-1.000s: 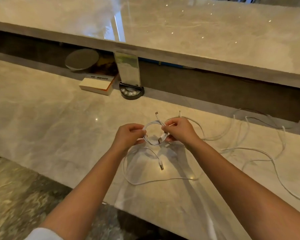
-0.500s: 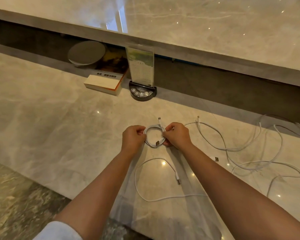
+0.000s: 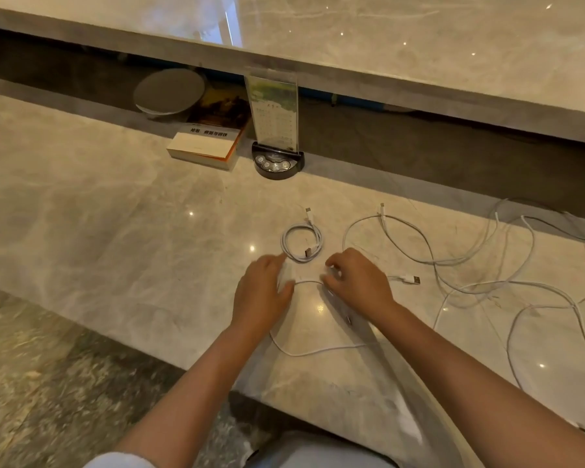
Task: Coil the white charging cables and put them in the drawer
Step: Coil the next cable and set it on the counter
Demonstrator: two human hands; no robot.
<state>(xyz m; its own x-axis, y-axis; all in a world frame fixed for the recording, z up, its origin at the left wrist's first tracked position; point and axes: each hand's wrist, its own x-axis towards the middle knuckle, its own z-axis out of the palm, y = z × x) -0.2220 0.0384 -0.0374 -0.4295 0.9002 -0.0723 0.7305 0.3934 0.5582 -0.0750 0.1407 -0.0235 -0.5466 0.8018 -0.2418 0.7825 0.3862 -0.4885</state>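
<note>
A coiled white charging cable (image 3: 301,243) lies flat on the marble counter, free of both hands. Just below it, my left hand (image 3: 262,295) hovers with fingers spread and blurred, holding nothing. My right hand (image 3: 355,282) has its fingers curled over a loose white cable (image 3: 307,282) that runs between the two hands and loops toward the counter's front edge. The blur hides whether those fingers grip it. Several more loose white cables (image 3: 453,265) sprawl on the right. No drawer is in view.
At the back of the marble counter (image 3: 98,214) stand a book (image 3: 203,146), a round grey disc (image 3: 169,91) and a clear menu holder on a black button base (image 3: 277,163). A raised marble ledge (image 3: 419,62) overhangs them. The floor (image 3: 48,383) lies at lower left.
Both hands let go of the coiled cable, which now rests on the counter. They have drawn back toward me and come down over the loose cable nearer the front edge.
</note>
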